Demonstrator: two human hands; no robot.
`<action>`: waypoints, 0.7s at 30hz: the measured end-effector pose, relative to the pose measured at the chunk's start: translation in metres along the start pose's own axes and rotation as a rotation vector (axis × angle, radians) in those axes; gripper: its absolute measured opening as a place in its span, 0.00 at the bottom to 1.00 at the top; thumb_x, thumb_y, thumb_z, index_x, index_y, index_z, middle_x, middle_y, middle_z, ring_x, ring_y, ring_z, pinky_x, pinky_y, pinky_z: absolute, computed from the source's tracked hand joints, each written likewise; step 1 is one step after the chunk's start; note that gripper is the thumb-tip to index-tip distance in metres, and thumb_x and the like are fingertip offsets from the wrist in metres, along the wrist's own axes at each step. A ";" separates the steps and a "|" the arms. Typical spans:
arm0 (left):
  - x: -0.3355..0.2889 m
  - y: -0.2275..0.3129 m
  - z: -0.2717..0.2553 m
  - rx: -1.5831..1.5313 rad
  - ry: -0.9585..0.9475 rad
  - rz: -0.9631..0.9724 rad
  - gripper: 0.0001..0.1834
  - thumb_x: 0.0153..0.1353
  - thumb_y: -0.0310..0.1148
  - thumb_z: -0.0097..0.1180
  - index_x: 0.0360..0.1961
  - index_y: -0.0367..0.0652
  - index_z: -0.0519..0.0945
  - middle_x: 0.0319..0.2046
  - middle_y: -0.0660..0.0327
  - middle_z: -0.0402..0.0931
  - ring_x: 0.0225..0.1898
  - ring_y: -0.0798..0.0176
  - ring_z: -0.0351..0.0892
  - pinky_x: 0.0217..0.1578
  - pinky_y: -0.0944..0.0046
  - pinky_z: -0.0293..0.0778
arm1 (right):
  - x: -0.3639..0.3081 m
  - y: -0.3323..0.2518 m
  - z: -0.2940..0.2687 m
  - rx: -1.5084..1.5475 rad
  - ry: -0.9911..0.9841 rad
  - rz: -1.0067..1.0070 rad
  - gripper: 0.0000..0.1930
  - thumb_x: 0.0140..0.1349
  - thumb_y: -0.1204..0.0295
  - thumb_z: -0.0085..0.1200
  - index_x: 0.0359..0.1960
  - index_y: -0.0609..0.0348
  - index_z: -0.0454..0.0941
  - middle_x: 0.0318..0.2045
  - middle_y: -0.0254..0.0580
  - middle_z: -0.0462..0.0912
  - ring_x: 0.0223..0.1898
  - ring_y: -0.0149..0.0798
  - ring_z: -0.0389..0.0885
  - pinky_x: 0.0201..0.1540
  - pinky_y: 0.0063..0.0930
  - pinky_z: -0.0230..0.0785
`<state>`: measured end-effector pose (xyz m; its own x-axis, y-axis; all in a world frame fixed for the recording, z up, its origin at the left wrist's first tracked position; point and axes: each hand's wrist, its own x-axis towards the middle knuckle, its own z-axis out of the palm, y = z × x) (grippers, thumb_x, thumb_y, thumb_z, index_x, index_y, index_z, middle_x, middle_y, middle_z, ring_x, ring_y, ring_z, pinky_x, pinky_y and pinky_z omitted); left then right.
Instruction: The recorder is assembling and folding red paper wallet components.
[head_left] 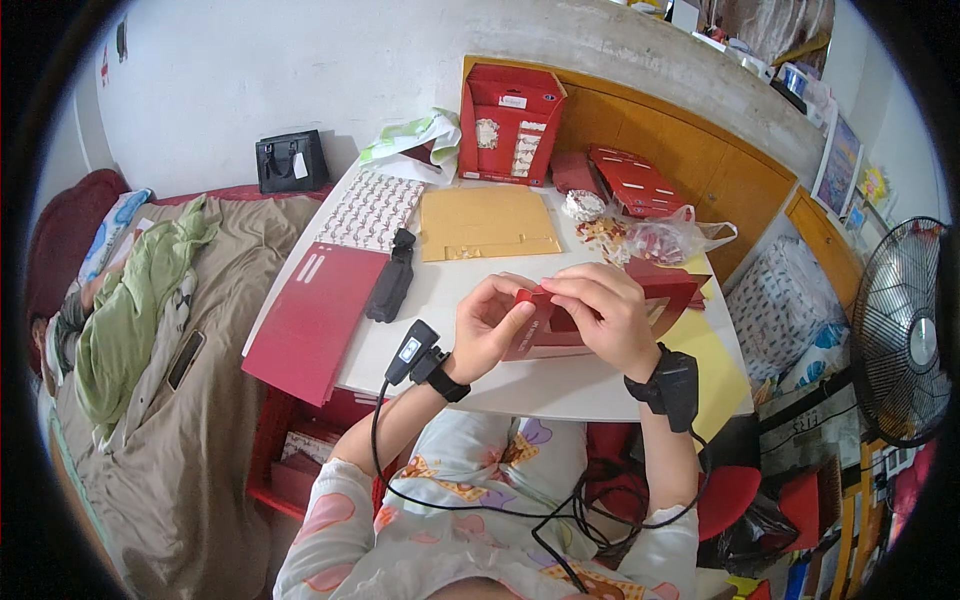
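A red cardboard box (545, 338), partly folded, is held over the near edge of the white table. My left hand (486, 325) pinches its left upper corner between thumb and fingers. At the top edge, the fingers of my right hand (604, 312) are bent in and pressed on a small red flap (524, 296). The box's right part, with an opening, shows beyond my right wrist; my hands cover some of its top. Each wrist wears a black strapped device with a cable.
Flat red card sheets (318, 315) and a black pouch (392, 280) lie left. Behind are a brown cardboard piece (488, 222), a red display box (512, 130), and a clear plastic bag (672, 238). Yellow paper (708, 368) lies right; a black fan (905, 335) stands beyond. Cables cross my lap.
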<state>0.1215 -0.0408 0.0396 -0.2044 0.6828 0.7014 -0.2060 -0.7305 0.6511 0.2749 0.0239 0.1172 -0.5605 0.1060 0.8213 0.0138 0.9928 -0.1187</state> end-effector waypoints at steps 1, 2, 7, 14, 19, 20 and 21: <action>0.000 -0.002 -0.003 0.000 -0.009 -0.006 0.06 0.61 0.23 0.52 0.38 0.36 0.71 0.41 0.56 0.73 0.38 0.66 0.76 0.38 0.67 0.75 | 0.000 0.001 0.001 0.022 0.002 0.008 0.08 0.50 0.78 0.58 0.34 0.55 0.80 0.30 0.35 0.79 0.30 0.40 0.77 0.34 0.30 0.69; 0.000 -0.003 -0.004 -0.001 -0.018 -0.012 0.05 0.60 0.23 0.52 0.37 0.36 0.71 0.41 0.56 0.73 0.38 0.65 0.76 0.39 0.66 0.74 | 0.001 0.001 0.001 0.045 0.004 0.016 0.08 0.50 0.78 0.59 0.33 0.55 0.80 0.29 0.35 0.79 0.30 0.40 0.77 0.33 0.30 0.69; 0.006 -0.007 -0.008 -0.137 -0.033 -0.113 0.03 0.61 0.25 0.53 0.35 0.38 0.71 0.39 0.58 0.74 0.38 0.67 0.75 0.41 0.66 0.73 | 0.002 0.002 0.001 0.079 0.001 0.034 0.07 0.49 0.79 0.59 0.32 0.56 0.81 0.29 0.36 0.79 0.29 0.40 0.77 0.32 0.28 0.70; 0.015 -0.022 -0.020 -0.314 -0.136 -0.212 0.04 0.60 0.26 0.54 0.35 0.40 0.72 0.36 0.62 0.74 0.37 0.69 0.74 0.41 0.68 0.72 | 0.004 0.002 0.002 0.082 0.012 0.030 0.07 0.49 0.79 0.59 0.32 0.58 0.81 0.29 0.39 0.79 0.29 0.41 0.78 0.31 0.27 0.71; 0.019 -0.002 -0.014 -0.157 -0.128 -0.156 0.07 0.59 0.26 0.55 0.37 0.40 0.72 0.39 0.61 0.70 0.43 0.68 0.71 0.46 0.66 0.67 | 0.003 -0.001 0.003 0.006 0.021 -0.013 0.08 0.49 0.79 0.59 0.33 0.57 0.79 0.29 0.38 0.78 0.29 0.41 0.78 0.30 0.29 0.71; 0.020 0.002 -0.012 -0.098 -0.150 -0.070 0.07 0.60 0.24 0.53 0.39 0.39 0.72 0.40 0.60 0.70 0.44 0.68 0.70 0.48 0.66 0.66 | 0.003 -0.001 0.001 -0.044 0.008 -0.030 0.09 0.49 0.80 0.58 0.34 0.57 0.79 0.29 0.37 0.78 0.29 0.40 0.77 0.30 0.30 0.71; 0.021 0.004 -0.012 -0.097 -0.149 -0.071 0.07 0.60 0.24 0.53 0.39 0.39 0.72 0.40 0.60 0.70 0.44 0.68 0.70 0.48 0.66 0.66 | 0.003 -0.001 0.002 -0.060 0.003 -0.050 0.10 0.50 0.80 0.57 0.36 0.55 0.79 0.29 0.36 0.77 0.29 0.41 0.77 0.30 0.31 0.70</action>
<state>0.1053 -0.0293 0.0533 -0.0432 0.7178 0.6949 -0.3071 -0.6715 0.6744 0.2715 0.0231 0.1186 -0.5596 0.0560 0.8269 0.0353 0.9984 -0.0437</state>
